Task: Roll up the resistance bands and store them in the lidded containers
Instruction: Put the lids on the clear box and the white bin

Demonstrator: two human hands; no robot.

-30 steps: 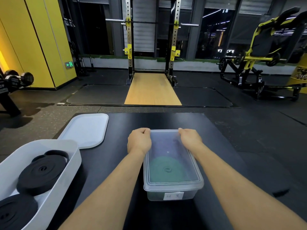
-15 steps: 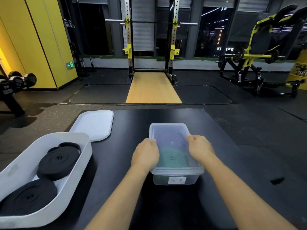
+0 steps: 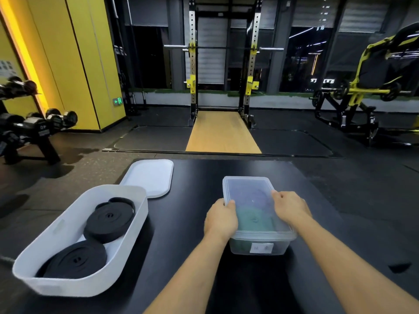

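— Now look, both hands have slid back along the clear lid (image 3: 249, 189). A second ago they were pressing its far corners; at this point they sit on the long sides, toward the near half.

— Holding it how?

— The left hand (image 3: 221, 219) has its fingers curled over the left rim, and the right hand (image 3: 291, 208) is curled over the right rim. Both are clamped on the lid's edges. Working round the seal, I'd judge.

— So that box is about done?

— I'd say so. The clear container (image 3: 259, 244) sits on the black table (image 3: 204, 177) straight in front of the person. A rolled green band (image 3: 254, 220) shows through the lid, with something darker and purplish behind it. Once the near corners are pressed down, that one is stored.

— And the other?

— The white bin (image 3: 79, 286) on the left stands open with two black rolls (image 3: 108, 219) inside. Its white lid (image 3: 149, 177) lies flat on the table just beyond it, touching or nearly so. That lid has not gone on yet.

— Anything readable?

— Little. A white sticker (image 3: 261, 248) on the container's near wall carries marks too blurred to read. A green exit sign (image 3: 118, 101) with an arrow glows low on the yellow wall (image 3: 86, 64). The dumbbells (image 3: 43, 128) have pale labels, unreadable from here.
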